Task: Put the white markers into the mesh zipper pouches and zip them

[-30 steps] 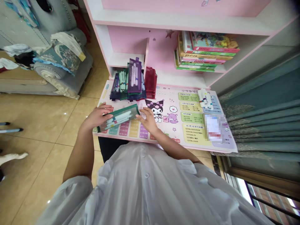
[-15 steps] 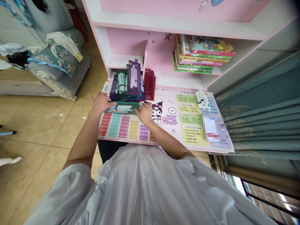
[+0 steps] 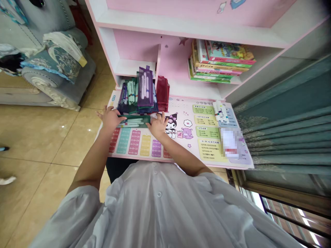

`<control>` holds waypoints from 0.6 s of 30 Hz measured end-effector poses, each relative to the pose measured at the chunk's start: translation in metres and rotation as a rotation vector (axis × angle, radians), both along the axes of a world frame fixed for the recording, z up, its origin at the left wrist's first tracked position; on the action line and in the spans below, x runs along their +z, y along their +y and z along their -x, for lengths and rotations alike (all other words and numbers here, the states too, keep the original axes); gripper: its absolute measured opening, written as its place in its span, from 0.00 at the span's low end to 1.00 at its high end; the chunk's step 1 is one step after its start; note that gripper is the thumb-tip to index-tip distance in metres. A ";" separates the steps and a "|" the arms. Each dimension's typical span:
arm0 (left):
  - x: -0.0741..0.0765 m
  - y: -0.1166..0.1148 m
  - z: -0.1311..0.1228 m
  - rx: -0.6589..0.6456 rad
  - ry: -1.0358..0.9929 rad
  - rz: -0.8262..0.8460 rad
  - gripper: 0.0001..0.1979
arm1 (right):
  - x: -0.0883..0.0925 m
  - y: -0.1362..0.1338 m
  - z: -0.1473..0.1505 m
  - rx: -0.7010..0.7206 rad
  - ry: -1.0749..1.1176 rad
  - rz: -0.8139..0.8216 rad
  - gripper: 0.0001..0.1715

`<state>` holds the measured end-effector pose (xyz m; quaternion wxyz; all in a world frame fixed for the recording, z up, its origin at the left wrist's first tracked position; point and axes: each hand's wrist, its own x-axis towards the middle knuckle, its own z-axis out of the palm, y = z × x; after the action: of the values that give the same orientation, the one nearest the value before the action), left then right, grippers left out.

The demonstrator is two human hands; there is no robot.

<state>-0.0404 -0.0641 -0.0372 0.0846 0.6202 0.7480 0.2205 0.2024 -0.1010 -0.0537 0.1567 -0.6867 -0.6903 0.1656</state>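
Note:
A green mesh pencil pouch [image 3: 134, 121] full of pale markers lies flat on the printed pink desk mat [image 3: 207, 144], touching the front of a stack of pouches. My left hand [image 3: 111, 119] grips its left end, and my right hand [image 3: 157, 125] holds its right end. The stack stands just behind, with a purple mesh pouch [image 3: 145, 91] on top and a dark red pouch [image 3: 162, 93] at its right. Several loose markers [image 3: 219, 112] lie on the mat at the right, beside a pixelated, unreadable item [image 3: 231, 143].
A pink and white shelf unit [image 3: 196, 24] rises behind the mat and holds a pile of books [image 3: 219, 62]. A grey sofa with cloths [image 3: 51, 65] stands at the left over a tiled floor [image 3: 46, 137]. A teal curtain [image 3: 287, 137] hangs at the right.
The green pouch has gone from tilted in my hands to lying flat, and it has moved forward against the stack. Both hands stay at its ends. The view has shifted slightly.

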 end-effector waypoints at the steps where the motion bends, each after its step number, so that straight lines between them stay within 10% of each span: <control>1: 0.004 -0.003 -0.002 0.006 0.015 -0.005 0.14 | 0.002 0.001 -0.003 -0.015 0.008 -0.004 0.16; 10: 0.044 -0.053 -0.039 0.040 -0.023 -0.228 0.09 | 0.022 0.074 -0.068 -0.317 0.018 -0.061 0.19; 18: 0.036 -0.093 -0.091 -0.072 -0.103 -0.231 0.07 | 0.005 0.129 -0.076 -0.370 -0.032 0.092 0.38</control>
<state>0.0511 -0.1572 -0.0016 0.0589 0.6402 0.6895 0.3335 0.2785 0.0281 -0.0484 0.1417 -0.8110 -0.5463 0.1544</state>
